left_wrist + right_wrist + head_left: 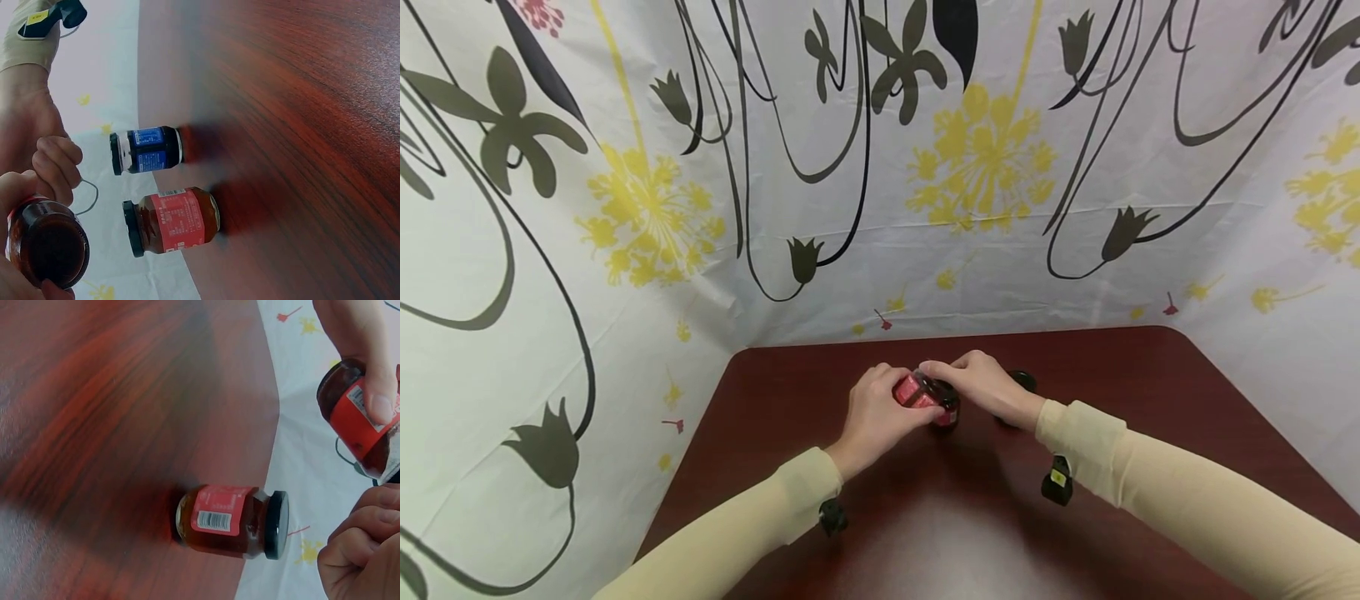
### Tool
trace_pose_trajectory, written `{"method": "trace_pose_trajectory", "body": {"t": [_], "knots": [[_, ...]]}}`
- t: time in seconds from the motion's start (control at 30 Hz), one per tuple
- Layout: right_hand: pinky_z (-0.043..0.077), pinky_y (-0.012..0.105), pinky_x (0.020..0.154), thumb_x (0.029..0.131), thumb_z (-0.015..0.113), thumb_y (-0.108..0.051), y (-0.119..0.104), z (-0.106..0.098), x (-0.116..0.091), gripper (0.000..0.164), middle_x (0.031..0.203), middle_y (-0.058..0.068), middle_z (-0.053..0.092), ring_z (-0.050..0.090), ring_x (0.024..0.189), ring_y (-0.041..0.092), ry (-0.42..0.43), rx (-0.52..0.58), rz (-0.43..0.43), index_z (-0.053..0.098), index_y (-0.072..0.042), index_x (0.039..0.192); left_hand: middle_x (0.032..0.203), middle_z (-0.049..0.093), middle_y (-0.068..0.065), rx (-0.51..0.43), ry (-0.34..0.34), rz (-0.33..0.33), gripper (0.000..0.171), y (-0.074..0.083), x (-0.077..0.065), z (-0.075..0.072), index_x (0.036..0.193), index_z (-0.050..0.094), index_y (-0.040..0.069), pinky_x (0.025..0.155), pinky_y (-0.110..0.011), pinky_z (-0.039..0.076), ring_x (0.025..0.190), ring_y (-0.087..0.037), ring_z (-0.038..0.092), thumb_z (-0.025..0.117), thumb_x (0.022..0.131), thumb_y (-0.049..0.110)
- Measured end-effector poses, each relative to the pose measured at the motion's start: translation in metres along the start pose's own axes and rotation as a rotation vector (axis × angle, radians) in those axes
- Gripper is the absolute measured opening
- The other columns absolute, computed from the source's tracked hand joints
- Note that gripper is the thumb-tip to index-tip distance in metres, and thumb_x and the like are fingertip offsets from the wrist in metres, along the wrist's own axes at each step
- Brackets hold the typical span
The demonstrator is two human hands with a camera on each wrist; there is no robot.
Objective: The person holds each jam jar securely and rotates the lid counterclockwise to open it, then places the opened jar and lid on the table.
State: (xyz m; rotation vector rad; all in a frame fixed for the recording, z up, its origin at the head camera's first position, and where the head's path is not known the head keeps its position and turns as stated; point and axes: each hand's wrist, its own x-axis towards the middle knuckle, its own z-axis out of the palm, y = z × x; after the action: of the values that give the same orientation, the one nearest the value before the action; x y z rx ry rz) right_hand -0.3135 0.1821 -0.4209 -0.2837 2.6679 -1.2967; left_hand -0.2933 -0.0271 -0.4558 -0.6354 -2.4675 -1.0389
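Observation:
My left hand (pixel 876 417) grips a glass jar (pixel 912 390) with a red label and dark contents, tilted above the table. In the right wrist view, the left thumb presses beside the held jar's (pixel 356 419) barcode. Its dark base faces the left wrist camera. My right hand (pixel 988 387), fingers curled, pinches the dark lid at the jar's top; the fingers mostly hide that lid. Just beyond the held jar stands another red-label jar (pixel 175 220) with a black lid. A blue-label jar (pixel 149 150) stands farther right, partly behind my right wrist in the head view.
Both standing jars are upright on the dark red wooden table (pixel 805 375). A white sheet (pixel 895 200) with flower prints hangs behind the table and at its sides. Small black devices (pixel 1057 481) are strapped at both wrists.

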Motion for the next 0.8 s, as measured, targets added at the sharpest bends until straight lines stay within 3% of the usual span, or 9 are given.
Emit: {"method": "trace_pose_trajectory", "body": {"t": [0.23,0.57,0.8], "knots": [[0.026,0.032,0.053,0.081,0.058,-0.08,0.0008,0.0045,0.0003,0.078,0.055,-0.003,0.029,0.026,0.054,0.016,0.04,0.075,0.046,0.066,-0.005,0.063,0.089,0.057,0.011,-0.003,-0.019,0.002,0.054,0.0028,0.0029,-0.0024,0.105,0.071,0.017,0.063,-0.023,0.049,0.083,-0.007,0.052,0.085,0.073,0.058],[0.033,0.031,0.055,0.085,0.059,-0.075,0.0038,0.0095,-0.0019,0.074,0.051,-0.002,0.042,0.038,0.054,0.016,0.064,0.112,0.016,0.066,-0.006,0.059,0.087,0.061,0.013,0.001,-0.012,0.052,0.053,0.0025,0.0035,-0.0022,0.106,0.075,0.018,0.063,-0.022,0.048,0.084,-0.007,0.051,0.083,0.074,0.059],[0.035,0.03,0.055,0.09,0.059,-0.068,0.0048,0.0093,-0.0004,0.071,0.051,-0.001,0.045,0.042,0.055,0.016,0.067,0.141,-0.045,0.066,-0.005,0.058,0.086,0.061,0.013,-0.007,0.044,0.097,0.048,0.0058,0.0039,-0.0029,0.103,0.076,0.018,0.062,-0.02,0.048,0.082,-0.005,0.051,0.086,0.073,0.054]]}}
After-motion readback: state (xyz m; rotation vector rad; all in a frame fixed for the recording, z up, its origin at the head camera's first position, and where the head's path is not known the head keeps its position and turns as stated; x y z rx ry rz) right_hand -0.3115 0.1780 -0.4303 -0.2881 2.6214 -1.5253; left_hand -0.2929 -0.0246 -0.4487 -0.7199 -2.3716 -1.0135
